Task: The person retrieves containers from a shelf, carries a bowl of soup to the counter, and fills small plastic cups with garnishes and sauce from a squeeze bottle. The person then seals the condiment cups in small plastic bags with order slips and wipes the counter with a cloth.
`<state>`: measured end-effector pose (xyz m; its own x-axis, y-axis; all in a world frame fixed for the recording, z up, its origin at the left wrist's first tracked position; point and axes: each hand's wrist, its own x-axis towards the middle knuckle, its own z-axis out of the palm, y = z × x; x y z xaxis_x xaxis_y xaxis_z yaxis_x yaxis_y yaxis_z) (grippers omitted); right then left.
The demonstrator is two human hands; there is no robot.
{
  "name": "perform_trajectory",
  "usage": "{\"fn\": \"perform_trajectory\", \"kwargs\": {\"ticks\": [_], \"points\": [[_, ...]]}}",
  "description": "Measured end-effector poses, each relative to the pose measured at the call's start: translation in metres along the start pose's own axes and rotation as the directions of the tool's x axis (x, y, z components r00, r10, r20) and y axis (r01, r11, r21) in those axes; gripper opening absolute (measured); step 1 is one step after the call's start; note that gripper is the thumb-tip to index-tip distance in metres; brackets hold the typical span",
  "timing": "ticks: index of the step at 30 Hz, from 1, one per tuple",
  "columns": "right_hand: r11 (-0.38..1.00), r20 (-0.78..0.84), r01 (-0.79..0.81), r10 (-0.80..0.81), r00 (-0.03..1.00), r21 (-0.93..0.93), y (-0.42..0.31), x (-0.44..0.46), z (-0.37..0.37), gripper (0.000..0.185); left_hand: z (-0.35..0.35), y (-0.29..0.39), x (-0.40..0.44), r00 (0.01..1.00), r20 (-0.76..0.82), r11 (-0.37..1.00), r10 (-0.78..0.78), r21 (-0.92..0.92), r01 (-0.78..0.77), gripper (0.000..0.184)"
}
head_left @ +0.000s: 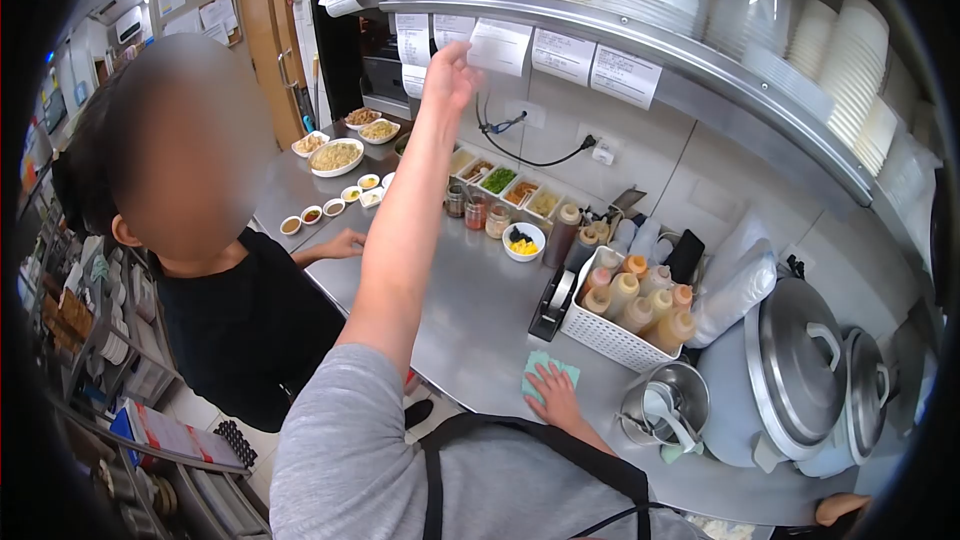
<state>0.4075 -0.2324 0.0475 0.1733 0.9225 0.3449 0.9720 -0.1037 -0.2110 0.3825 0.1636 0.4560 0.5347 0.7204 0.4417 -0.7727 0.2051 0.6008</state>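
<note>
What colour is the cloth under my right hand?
The cloth is pale mint green, showing best in the head view.

White rectangular paper slips (pixel 562 58): print was too small to read.
Light-green cloth (pixel 539 358): right hand (pixel 555 395) hid part.

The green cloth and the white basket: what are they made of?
The green cloth looks like thin, matte fabric, soft-edged and limp; the exact fibre is unclear. The white basket is probably moulded plastic, fairly smooth, with small regular holes.

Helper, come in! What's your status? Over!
Left hand up at paper slips. Right hand flat on green cloth. White basket and metal container near the cloth.
</note>
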Motion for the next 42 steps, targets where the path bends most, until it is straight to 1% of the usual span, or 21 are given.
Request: {"fn": "perform_trajectory", "kwargs": {"ticks": [1,2,5,7,9,11,13,17,19,23,26,28,29,31,32,34,36,38,39,40,42], "points": [[1.000,0.005,-0.001,0.001,1.000,0.004,0.000,0.001,0.000,0.046,0.002,0.002,0.003,1.000,-0.005,1.000,0.002,-0.002,-0.002,0.016],[1.000,0.005,-0.002,0.002,1.000,0.002,0.000,0.002,-0.001,0.045,0.003,0.005,0.005,1.000,0.027,0.999,-0.004,-0.054,0.006,0.013],[1.000,0.015,-0.010,0.010,1.000,0.023,0.002,0.000,0.003,0.046,0.010,0.004,0.008,1.000,0.017,0.998,0.018,-0.062,-0.017,0.013],[0.999,0.024,-0.020,0.019,1.000,0.040,0.003,-0.003,0.004,0.048,0.015,0.001,0.009,0.999,-0.002,0.997,0.044,-0.066,-0.044,0.015],[0.999,0.012,-0.011,0.011,1.000,0.034,0.002,-0.002,0.003,0.047,0.018,0.001,0.012,0.996,-0.087,0.998,0.036,-0.047,-0.040,0.015],[1.000,0.007,-0.014,0.013,1.000,0.028,0.000,0.000,-0.001,0.046,0.015,0.001,0.011,0.995,-0.079,0.995,0.056,-0.073,-0.062,0.014],[1.000,0.000,-0.014,0.014,1.000,0.020,-0.001,0.000,-0.003,0.046,0.009,0.001,0.012,0.996,-0.032,0.982,0.087,-0.166,-0.091,0.015],[1.000,0.007,-0.019,0.019,1.000,0.022,-0.002,0.001,-0.004,0.045,0.001,-0.005,0.012,0.995,-0.028,0.986,0.094,-0.136,-0.097,0.012],[0.999,0.010,-0.019,0.019,1.000,0.025,-0.002,0.001,-0.004,0.045,-0.001,-0.009,0.016,0.992,-0.038,0.990,0.117,-0.077,-0.120,0.009],[0.999,0.016,-0.023,0.023,1.000,0.030,-0.001,0.001,-0.005,0.045,-0.002,-0.011,0.020,0.993,-0.034,0.992,0.109,-0.065,-0.111,0.011],[0.999,0.017,-0.023,0.022,1.000,0.033,-0.001,0.001,-0.005,0.045,0.003,-0.009,0.017,0.991,-0.072,0.993,0.116,-0.008,-0.117,0.009],[0.999,0.019,-0.030,0.029,0.999,0.034,-0.001,0.000,-0.004,0.045,0.000,-0.007,0.014,0.990,-0.106,0.982,0.090,-0.155,-0.106,0.019],[0.999,0.010,-0.024,0.024,1.000,0.041,0.000,-0.001,-0.003,0.045,-0.003,-0.006,0.010,0.991,-0.103,0.983,0.083,-0.157,-0.098,0.019],[0.998,0.002,-0.030,0.030,1.000,0.046,-0.001,-0.001,-0.005,0.045,-0.013,-0.009,-0.004,0.999,-0.054,0.995,0.006,-0.104,-0.011,0.032],[0.999,0.002,-0.035,0.035,0.999,0.021,-0.003,0.000,-0.006,0.045,-0.017,-0.017,-0.016,0.996,-0.081,0.999,0.031,-0.032,-0.034,0.038],[0.999,0.001,-0.045,0.045,0.999,-0.006,-0.006,-0.004,-0.009,0.045,-0.030,-0.039,-0.052,0.991,-0.133,1.000,-0.002,0.025,0.005,0.038],[0.999,0.063,-0.051,0.052,0.997,-0.011,-0.008,-0.010,-0.011,0.045,-0.048,-0.068,-0.097,0.989,-0.133,0.988,-0.061,0.130,0.078,0.033],[0.998,0.076,-0.069,0.068,0.995,0.004,-0.009,-0.028,-0.018,0.044,-0.057,-0.094,-0.152,0.969,-0.131,0.961,-0.211,0.155,0.230,0.026],[0.997,0.094,-0.082,0.080,0.992,0.015,-0.006,-0.038,-0.020,0.044,-0.059,-0.108,-0.179,0.969,-0.105,0.951,-0.225,0.192,0.241,0.022],[0.997,0.084,-0.082,0.081,0.993,0.014,0.001,-0.043,-0.020,0.044,-0.054,-0.114,-0.206,0.924,-0.211,0.912,-0.319,0.196,0.360,0.019],[0.978,0.049,-0.206,0.206,0.977,-0.008,0.015,-0.051,-0.022,0.045,-0.071,-0.143,-0.253,0.877,-0.149,0.835,-0.456,0.270,0.480,0.021]]}}
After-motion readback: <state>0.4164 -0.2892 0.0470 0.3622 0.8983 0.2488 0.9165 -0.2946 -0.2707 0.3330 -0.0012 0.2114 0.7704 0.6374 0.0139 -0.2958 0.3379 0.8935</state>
